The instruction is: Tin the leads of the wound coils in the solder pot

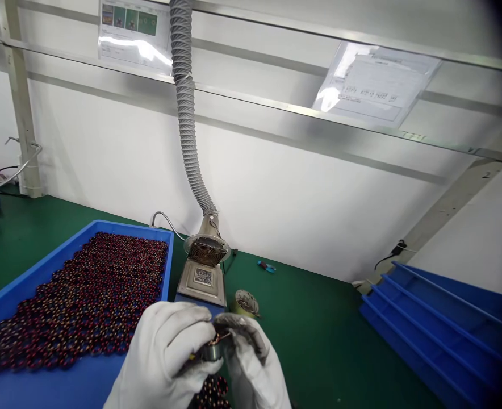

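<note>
My left hand (170, 346), in a white glove, pinches a small round metal part (212, 352) with copper-coloured wire on its top edge. My right hand (253, 358), also gloved and with darkened fingertips, is closed right beside that part. A thin copper-coloured piece runs toward its fingers, but what they grip is hidden. Below the hands lies a small heap of dark ring-shaped parts (214, 392) with red and gold specks, partly covered by the gloves.
On the left, a blue tray (170, 267) holds many similar rings. Behind my hands stand a metal device (202, 281) under a grey exhaust hose (187, 113) and a small round tin (246, 303). Blue-handled pliers (267, 266) lie farther back. Stacked blue trays (430, 335) stand right.
</note>
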Demonstrator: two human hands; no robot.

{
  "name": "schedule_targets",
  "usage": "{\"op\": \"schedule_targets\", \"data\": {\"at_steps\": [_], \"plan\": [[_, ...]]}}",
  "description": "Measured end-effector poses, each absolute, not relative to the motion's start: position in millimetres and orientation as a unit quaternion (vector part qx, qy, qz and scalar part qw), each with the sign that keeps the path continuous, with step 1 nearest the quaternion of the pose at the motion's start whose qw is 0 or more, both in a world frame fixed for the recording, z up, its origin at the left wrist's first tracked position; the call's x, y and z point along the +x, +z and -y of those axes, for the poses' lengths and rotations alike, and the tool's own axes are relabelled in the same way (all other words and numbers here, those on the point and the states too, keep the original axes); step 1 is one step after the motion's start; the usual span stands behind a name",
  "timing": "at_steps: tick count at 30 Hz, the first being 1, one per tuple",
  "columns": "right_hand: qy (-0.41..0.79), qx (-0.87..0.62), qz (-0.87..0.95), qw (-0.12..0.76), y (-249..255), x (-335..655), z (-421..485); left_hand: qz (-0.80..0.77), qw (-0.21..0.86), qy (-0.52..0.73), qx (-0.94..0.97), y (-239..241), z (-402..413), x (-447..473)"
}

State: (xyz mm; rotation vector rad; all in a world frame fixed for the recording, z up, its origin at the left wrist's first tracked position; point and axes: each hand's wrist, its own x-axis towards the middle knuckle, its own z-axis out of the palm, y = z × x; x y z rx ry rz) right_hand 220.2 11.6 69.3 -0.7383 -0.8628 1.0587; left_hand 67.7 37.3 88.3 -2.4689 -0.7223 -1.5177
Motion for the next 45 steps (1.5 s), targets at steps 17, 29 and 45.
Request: {"op": "schedule_targets", "data": {"at_steps": [17, 29, 45], "plan": [[0.635, -0.252, 0.353, 0.639, 22.8, 208.5, -37.6, 0.215, -0.08, -0.484, -0.844, 82.6, -45.0, 61.9], [0.633, -0.267, 0.36, 0.632, 52.6, 203.9, -13.9, 0.332, -0.314, -0.538, -0.708, 84.0, -43.4, 57.9], [0.639, -0.268, 0.374, 0.617, 28.3, 203.8, -35.1, 0.236, -0.32, -0.573, -0.717, 79.7, -45.8, 61.5]]}}
